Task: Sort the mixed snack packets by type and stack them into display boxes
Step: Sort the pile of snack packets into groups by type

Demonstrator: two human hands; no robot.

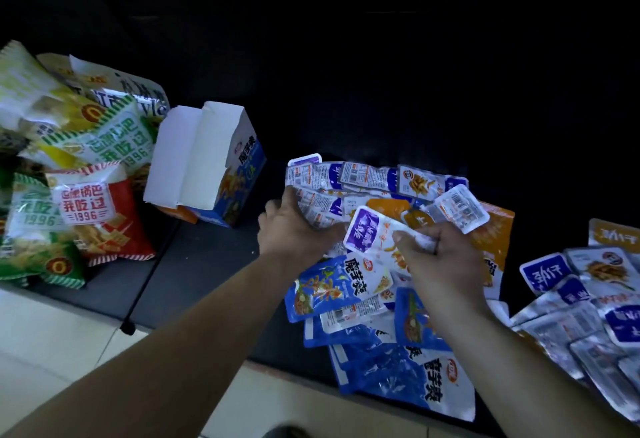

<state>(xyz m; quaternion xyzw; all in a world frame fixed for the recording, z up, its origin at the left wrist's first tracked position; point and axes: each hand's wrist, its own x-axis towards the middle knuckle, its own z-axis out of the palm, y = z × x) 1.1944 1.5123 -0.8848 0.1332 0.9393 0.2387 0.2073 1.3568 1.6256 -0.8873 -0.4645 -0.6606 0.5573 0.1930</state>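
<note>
The small snack packets (367, 181) are heaped on a dark mat (201, 250), right of centre. The heap is gripped at its left edge by the left hand (294, 226), whose fingers are curled under several packets. A purple-and-white packet (372, 233) is pinched by the right hand (438, 254), with the thumb on top and the fingers curled beneath.

Blue packets (329, 287) marked "魔芋爽" are spread just below both hands, over a larger blue bag (429, 385) bearing the same characters. An orange box (497, 229) is partly covered by the heap. A second pile of silver and purple packets (585, 302) is located at the far right, apart from the heap.

An open display box (207, 160), white inside with a blue side printed "魔芋爽", is stood tilted to the left of the heap, flaps raised. Beyond it, large bags are piled at the left edge: a red bag (104, 219) and a green-striped bag (114, 143), both labelled "我吃过 1996".

The mat is laid on a pale tiled floor (52, 333). The room behind is dark, and no detail can be made out.
</note>
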